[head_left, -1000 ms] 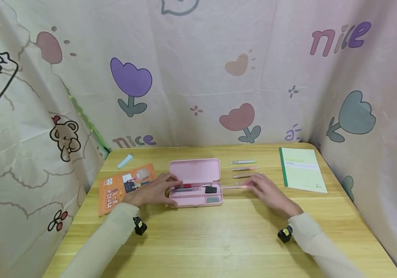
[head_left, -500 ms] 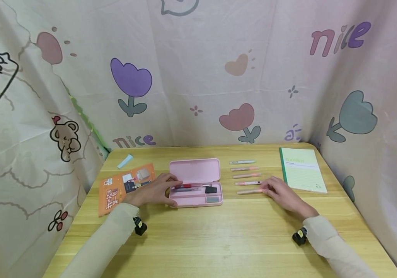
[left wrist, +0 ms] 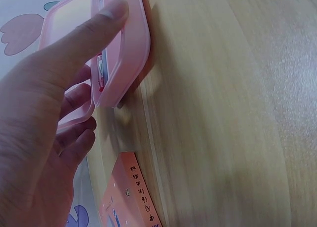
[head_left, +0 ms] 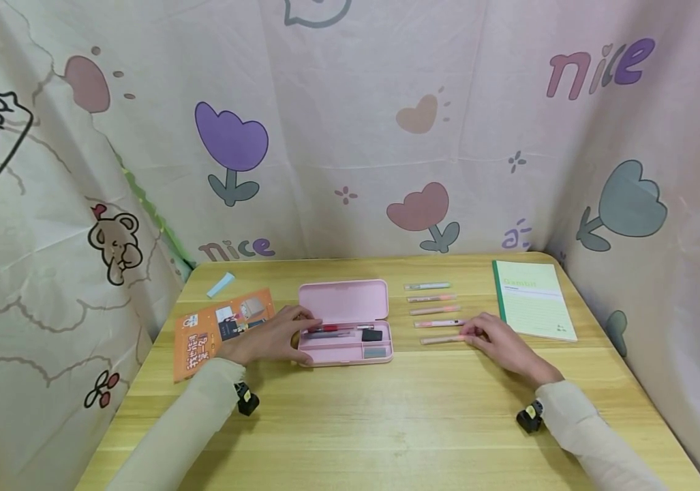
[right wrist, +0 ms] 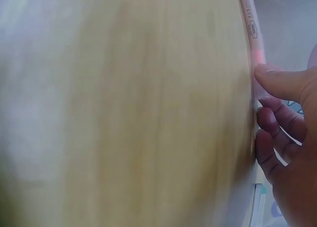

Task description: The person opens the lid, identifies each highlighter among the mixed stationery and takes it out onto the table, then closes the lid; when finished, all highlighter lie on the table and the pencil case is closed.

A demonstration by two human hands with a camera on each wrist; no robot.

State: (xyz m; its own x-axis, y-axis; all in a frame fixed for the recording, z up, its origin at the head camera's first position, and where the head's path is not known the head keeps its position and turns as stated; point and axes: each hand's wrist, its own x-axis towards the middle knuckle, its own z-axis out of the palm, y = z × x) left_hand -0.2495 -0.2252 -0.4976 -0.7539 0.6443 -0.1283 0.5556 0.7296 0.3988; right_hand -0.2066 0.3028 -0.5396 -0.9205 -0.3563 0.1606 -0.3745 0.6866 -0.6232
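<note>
A pink pencil case (head_left: 343,300) lies with its lid folded back in the head view. Inside are a red pen (head_left: 325,329), a black piece (head_left: 371,335) and a grey block (head_left: 375,352). My left hand (head_left: 272,337) holds the case's left end; in the left wrist view its thumb (left wrist: 115,10) presses the front rim. My right hand (head_left: 499,344) pinches the right end of a pale pinkish pen (head_left: 442,339), the nearest in a column of pens. The right wrist view shows thumb (right wrist: 277,81) and index finger on that pen's pink end.
Behind the held pen lie a white pen (head_left: 437,324), two pinkish pens and a green-tipped pen (head_left: 427,286). A green-spined notebook (head_left: 534,300) is at the right, an orange booklet (head_left: 202,341) at the left, with a light blue strip (head_left: 221,285) behind it.
My right hand has moved right and nearer from beside the case, carrying the pinkish pen to the front of the column, then slid it slightly right. My left hand has stayed on the case.
</note>
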